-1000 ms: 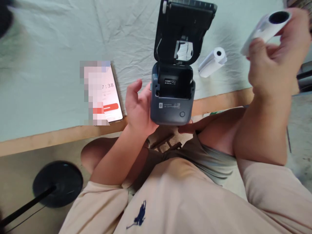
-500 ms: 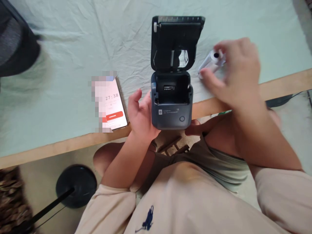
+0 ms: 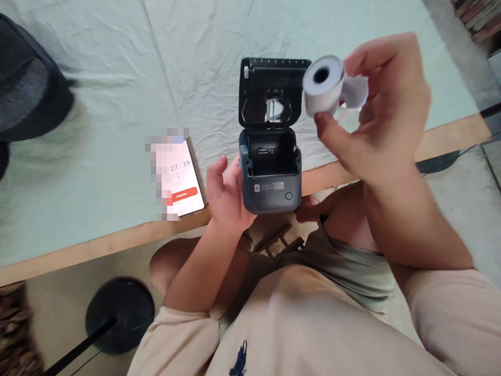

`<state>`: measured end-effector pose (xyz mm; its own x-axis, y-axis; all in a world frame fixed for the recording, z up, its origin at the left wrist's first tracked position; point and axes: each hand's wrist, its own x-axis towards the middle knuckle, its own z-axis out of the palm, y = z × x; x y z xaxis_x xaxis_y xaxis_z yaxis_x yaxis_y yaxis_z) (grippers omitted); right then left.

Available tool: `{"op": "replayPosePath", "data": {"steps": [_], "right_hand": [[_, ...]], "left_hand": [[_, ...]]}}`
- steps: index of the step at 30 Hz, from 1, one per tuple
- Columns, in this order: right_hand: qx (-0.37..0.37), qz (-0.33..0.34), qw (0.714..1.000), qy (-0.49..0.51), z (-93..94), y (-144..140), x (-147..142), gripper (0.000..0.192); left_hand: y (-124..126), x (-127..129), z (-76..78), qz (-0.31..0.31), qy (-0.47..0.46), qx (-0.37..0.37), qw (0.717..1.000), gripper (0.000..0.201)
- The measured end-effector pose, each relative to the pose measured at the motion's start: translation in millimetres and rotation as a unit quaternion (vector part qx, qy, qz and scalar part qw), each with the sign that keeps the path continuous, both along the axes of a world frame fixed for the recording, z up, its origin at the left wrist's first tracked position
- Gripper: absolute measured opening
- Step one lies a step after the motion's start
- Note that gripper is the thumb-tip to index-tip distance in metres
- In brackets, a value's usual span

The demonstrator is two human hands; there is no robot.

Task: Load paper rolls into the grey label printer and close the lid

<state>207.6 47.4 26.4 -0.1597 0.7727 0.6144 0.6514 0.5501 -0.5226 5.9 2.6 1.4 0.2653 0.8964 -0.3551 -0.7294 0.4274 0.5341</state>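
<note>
While raised above the bench (image 3: 97, 156), right hand (image 3: 385, 120) clenched around a white paper roll (image 3: 323, 86), thumb under, fingers over the top. Roll held up in the air, dark hollow core facing the camera, a loose white end sticking out to the right by the fingers. Roll just up and to the right of the small grey printer (image 3: 270, 175), not touching it, partly covering the corner of the raised lid (image 3: 270, 89). Printer standing at the near edge of the bench, lid tipped up and back, dark paper bay open with a small label inside. Left hand (image 3: 225, 196) pressed flat against the left side of the printer, fingers curled loosely, thumb up, steadying more than gripping; grip there not closed around anything. Round button low on the printer's front, near the right corner. Phone (image 3: 182, 180) lying flat on the bench just left of the left hand, screen lit, a time and a red bar showing, part of the screen blurred out. Pale green wrinkled cloth over the bench, bare wooden edge along the front. Dark bag or chair part (image 3: 27, 94) far left, hard to tell which. Round black stand base (image 3: 119, 316) down on the floor at the lower left. Beige shirt and bare knees at the bottom.
</note>
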Motion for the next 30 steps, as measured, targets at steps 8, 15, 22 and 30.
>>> {"op": "replayPosePath", "data": {"steps": [8, 15, 22, 30], "right_hand": [[-0.025, 0.075, 0.979, -0.19, 19.4, -31, -25, 0.027], [-0.025, 0.032, 0.97, -0.24, 13.3, -24, -23, 0.018], [0.036, 0.094, 0.971, -0.215, 9.8, -37, -23, 0.016], [0.063, 0.171, 0.964, -0.194, 15.1, -40, -17, 0.024]], "left_hand": [[-2, 3, 1.4, 0.001, 0.002, 0.006, 1.0, 0.041], [-3, 7, 3.2, 0.017, -0.017, 0.011, 1.0, 0.042], [-6, 8, 3.7, 0.018, 0.008, 0.024, 1.0, 0.021], [-5, 4, -10.3, 0.008, 0.097, 0.066, 0.993, 0.036]]}}
